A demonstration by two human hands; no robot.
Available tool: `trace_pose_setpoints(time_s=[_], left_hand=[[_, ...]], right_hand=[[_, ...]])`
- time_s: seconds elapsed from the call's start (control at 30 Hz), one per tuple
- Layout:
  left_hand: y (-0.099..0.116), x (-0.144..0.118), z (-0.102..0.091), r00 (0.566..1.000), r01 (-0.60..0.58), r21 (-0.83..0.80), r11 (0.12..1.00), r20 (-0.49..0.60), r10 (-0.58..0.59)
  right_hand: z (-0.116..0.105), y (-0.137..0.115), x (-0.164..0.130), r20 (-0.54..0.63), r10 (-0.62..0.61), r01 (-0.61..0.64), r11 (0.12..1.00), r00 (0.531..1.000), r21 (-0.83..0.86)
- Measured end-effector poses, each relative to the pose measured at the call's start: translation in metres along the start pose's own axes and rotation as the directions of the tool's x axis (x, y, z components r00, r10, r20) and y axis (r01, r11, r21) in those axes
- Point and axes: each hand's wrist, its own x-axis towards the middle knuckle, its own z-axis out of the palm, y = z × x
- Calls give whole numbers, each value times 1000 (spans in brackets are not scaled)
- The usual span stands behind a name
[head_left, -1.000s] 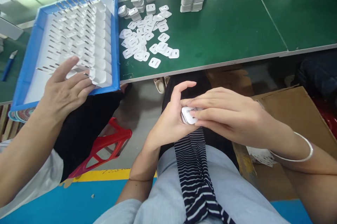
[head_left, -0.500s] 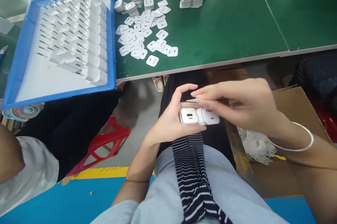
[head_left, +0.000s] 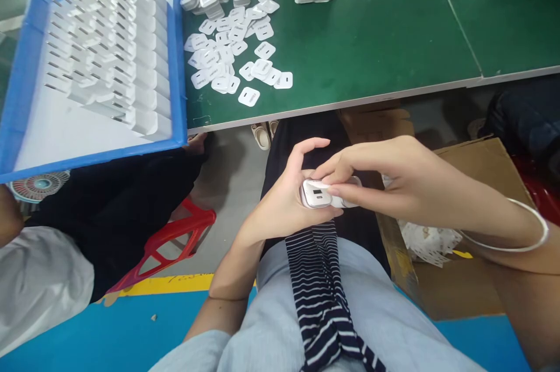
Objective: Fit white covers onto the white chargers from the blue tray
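Over the lap, below the edge of the green table (head_left: pixel 371 39), the left hand (head_left: pixel 286 200) grips a white charger (head_left: pixel 318 193) between thumb and curled fingers. The charger's long axis lies left to right, and its port face looks toward the camera. The right hand (head_left: pixel 394 182) pinches its right end with pressed fingertips (head_left: pixel 335 190).

text: none legible | white charger (head_left: pixel 318 193) in hands: dark marks on end face, too small to read | white flat covers (head_left: pixel 231 57) on green table (head_left: pixel 385 34): dark slots only, no print legible | yellow floor strip (head_left: pixel 175 284): faint scrawl, unreadable | blue tray (head_left: pixel 177 69): no label seen
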Motion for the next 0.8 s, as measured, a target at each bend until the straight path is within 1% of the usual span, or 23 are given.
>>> trace_pose_setpoints(time_s=[0.07,0.23,0.33,0.4,0.47,0.57,0.63,0.7,0.77,0.8], left_hand=[[-1,0,0,1000,2,-3,1000,1,-2],[-4,0,-1,1000,15,-6,1000,26,-15],[-5,-1,-2,997,41,-6,999,67,-40],[-5,-1,-2,996,41,-4,999,85,-40],[-5,-1,-3,996,24,-10,1000,89,-23],[-5,0,-4,994,6,-24,1000,105,-3],[-4,1,-5,990,-2,-35,999,142,7],[-4,2,-6,984,1,-51,999,176,8],[-4,2,-7,983,1,-54,999,184,9],[-4,2,-7,984,-6,-44,999,179,14]], right_hand=[[-2,1,2,95,4,-7,999,995,37],[-4,0,2,97,39,-43,998,995,38],[-8,3,5,141,96,-119,980,985,158],[-11,7,10,177,139,-185,944,974,273],[-13,11,14,180,166,-222,906,969,359],[-14,14,17,126,160,-197,900,979,388],[-14,14,17,45,157,-163,924,987,347],[-15,13,15,-70,148,-124,955,987,268],[-14,13,13,-172,116,-91,985,978,150],[-13,13,11,-188,90,-75,993,978,88]])
